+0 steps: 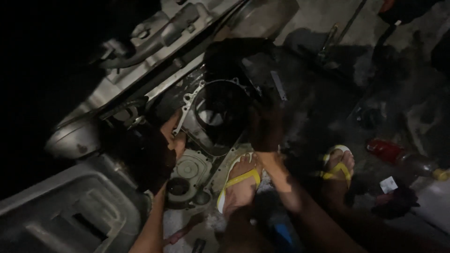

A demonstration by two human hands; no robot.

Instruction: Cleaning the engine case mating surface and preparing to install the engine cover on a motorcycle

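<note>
The left hand (171, 140) is gripping the near left edge of a grey cast-metal engine cover with a large round opening (213, 117), its fingers curled around the flange. The right hand (265, 126) is pressing against the right side of the same cover; it is dark and blurred, so it seems to be closed on the rim, though how its fingers are lying cannot be told for sure. Between the two hands the cover is standing tilted, leaning up against the underside of a silver-grey scooter body (154, 51) that is lying on its side.

Just below the cover, a grey metal engine casing with round recesses (190, 175) is resting on the concrete floor (328, 14). Right beside it, the person's left foot in a yellow-strapped flip-flop (239, 182) is touching the casing's edge, and the other foot in a matching yellow-strapped sandal (338, 166) is standing further right, well apart from it.

At the lower left, a dark grey moulded plastic panel (70, 206) is filling the corner. At the far right, a red plastic bottle with a yellow cap (405, 159) is lying on the floor, with a small white scrap of paper (388, 184) near it.
</note>
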